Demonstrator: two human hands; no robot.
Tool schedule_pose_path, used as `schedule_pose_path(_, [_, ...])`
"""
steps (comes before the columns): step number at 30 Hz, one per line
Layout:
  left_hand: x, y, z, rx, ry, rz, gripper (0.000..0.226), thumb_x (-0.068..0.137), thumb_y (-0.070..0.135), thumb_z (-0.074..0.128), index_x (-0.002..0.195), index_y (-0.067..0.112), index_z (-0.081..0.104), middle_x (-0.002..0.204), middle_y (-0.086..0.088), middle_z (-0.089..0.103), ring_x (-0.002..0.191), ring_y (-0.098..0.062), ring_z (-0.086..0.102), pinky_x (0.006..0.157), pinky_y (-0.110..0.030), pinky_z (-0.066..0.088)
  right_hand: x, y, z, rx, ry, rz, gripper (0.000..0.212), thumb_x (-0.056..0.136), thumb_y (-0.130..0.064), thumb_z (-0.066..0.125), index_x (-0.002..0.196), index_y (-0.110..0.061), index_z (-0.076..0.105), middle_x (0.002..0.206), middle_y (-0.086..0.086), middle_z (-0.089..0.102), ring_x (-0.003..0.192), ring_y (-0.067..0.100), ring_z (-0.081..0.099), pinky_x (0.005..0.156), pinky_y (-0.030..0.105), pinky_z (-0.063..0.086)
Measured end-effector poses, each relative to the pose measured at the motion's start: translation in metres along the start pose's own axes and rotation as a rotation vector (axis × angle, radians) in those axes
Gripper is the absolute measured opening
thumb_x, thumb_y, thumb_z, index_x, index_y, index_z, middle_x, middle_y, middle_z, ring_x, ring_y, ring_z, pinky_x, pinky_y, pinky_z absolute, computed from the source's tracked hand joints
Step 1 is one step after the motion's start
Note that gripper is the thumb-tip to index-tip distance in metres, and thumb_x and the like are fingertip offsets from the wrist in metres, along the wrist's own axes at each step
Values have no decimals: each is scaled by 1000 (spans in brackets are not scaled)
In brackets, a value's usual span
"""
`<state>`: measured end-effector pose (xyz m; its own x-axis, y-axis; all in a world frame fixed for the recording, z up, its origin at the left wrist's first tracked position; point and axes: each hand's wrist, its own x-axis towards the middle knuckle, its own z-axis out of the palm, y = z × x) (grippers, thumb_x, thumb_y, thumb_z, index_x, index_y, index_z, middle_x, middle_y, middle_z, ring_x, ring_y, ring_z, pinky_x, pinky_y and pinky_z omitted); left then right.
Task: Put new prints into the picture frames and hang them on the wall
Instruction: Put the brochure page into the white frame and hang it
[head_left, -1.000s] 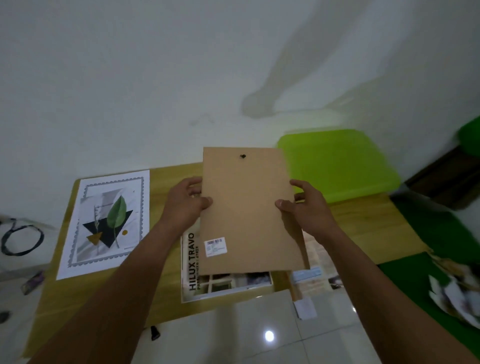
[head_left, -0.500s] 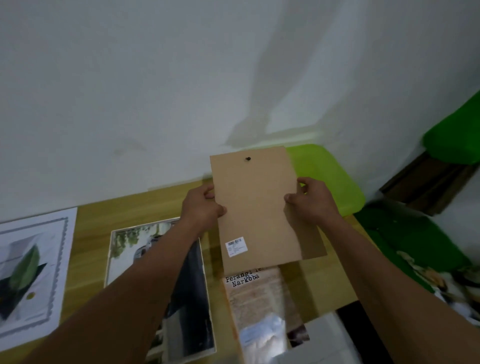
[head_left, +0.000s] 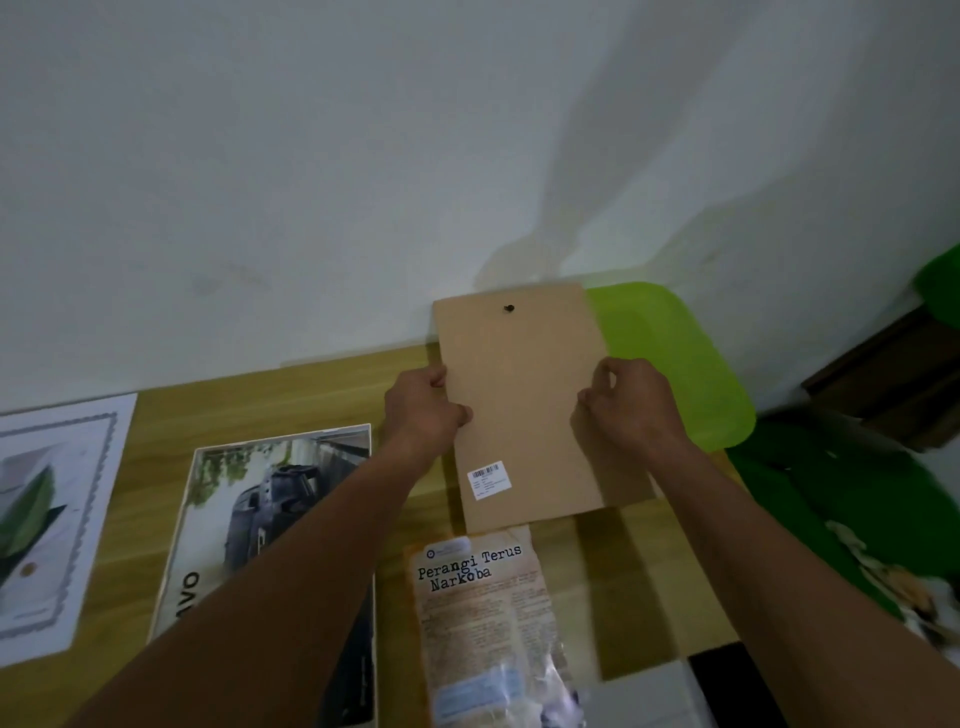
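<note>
I hold a brown backing board (head_left: 524, 395) upright above the wooden table (head_left: 332, 384), its back toward me, with a small black hanger near its top and a barcode sticker low on the left. My left hand (head_left: 423, 410) grips its left edge. My right hand (head_left: 631, 410) grips its right edge. Under my left forearm lies a picture frame (head_left: 275, 499) holding a truck print. A leaf print (head_left: 47, 519) lies at the far left. A poster reading "Perangi Terus Narkoba" (head_left: 483, 597) lies below the board, partly under shiny plastic.
A white wall (head_left: 363, 156) rises right behind the table. A lime green lid (head_left: 675, 364) lies at the table's right end, behind the board. Dark green cloth (head_left: 831, 493) with scraps on it and a dark wooden piece (head_left: 893, 379) are at the right.
The view has shifted forward and right, closer to the wall. The board stays in both hands, carried right off the truck-print frame and toward the wall; the Narkoba poster has come into full view.
</note>
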<state>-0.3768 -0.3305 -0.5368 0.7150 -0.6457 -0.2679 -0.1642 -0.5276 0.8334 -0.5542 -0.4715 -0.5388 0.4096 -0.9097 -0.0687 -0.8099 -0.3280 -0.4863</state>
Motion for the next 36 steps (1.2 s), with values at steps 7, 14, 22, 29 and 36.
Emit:
schedule_pose_path(7, [-1,0,5,38,16,23,73,76,7,79,142,7,48,136,-6,58,117,-23,60,100,-36,49,-7,2,2,-65,-24,-17,24,85,-39,66,79,-16,64,93,12,64,94,35,61,80,45,54])
schedule_pose_path(14, [-4,-2,6,21,32,35,69,78,7,79,140,9,50,134,-5,59,113,-22,63,95,-35,51,-10,1,3,-144,-63,-51,25,90,-39,63,86,-14,61,104,10,58,101,36,56,83,47,51])
schedule_pose_path(22, [-8,-2,-10,57,34,70,50,84,16,73,132,11,58,132,-3,59,109,-24,62,90,-34,51,-13,-21,-6,-127,-83,-59,51,92,-30,60,137,-7,50,135,20,49,128,41,42,100,50,44])
schedule_pose_path(29, [-30,-22,-67,47,82,90,61,86,22,72,142,18,48,131,0,57,100,-18,64,88,-42,56,-35,-74,-2,-93,-99,-186,57,94,-23,59,146,-7,42,145,19,44,134,37,38,105,43,39])
schedule_pose_path(36, [-78,-99,-162,192,170,62,52,87,20,71,137,17,55,128,-2,61,109,-18,61,93,-28,47,-111,-157,36,-60,-114,-424,45,96,-23,56,138,-8,48,136,14,52,128,29,44,97,39,44])
